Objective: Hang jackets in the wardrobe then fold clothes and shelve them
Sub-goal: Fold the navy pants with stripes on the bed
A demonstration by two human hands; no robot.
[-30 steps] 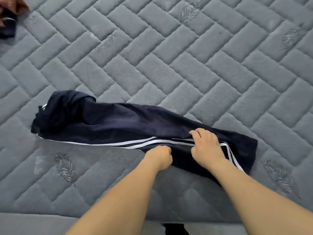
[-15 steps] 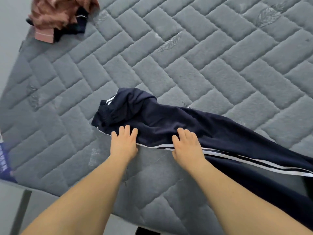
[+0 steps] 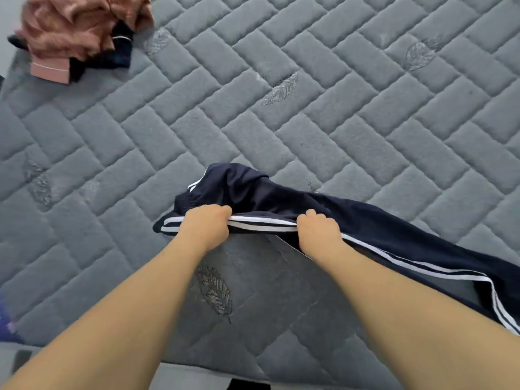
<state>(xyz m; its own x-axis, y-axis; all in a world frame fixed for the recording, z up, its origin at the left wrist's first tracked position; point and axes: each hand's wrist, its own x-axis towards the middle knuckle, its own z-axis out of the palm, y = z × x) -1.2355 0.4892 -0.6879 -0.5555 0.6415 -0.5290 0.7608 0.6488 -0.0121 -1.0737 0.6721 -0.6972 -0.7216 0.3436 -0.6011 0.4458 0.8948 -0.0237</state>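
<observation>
Navy track pants [image 3: 365, 220] with white side stripes lie stretched across the grey quilted mattress [image 3: 281, 122], waistband to the left, legs running off to the lower right. My left hand [image 3: 206, 225] grips the striped near edge close to the waistband. About a hand's width to the right, my right hand [image 3: 318, 233] grips the same striped edge. The edge between them is lifted slightly off the mattress.
A crumpled pink garment [image 3: 76, 29] lies on dark clothing [image 3: 118, 54] at the mattress's far left corner. The mattress's near edge [image 3: 197, 370] runs along the bottom of the view. Something blue [image 3: 5, 325] shows at the lower left border.
Both hands slid left along the pants toward the waistband, went from lying flat on the fabric to gripping the striped edge, and lifted it.
</observation>
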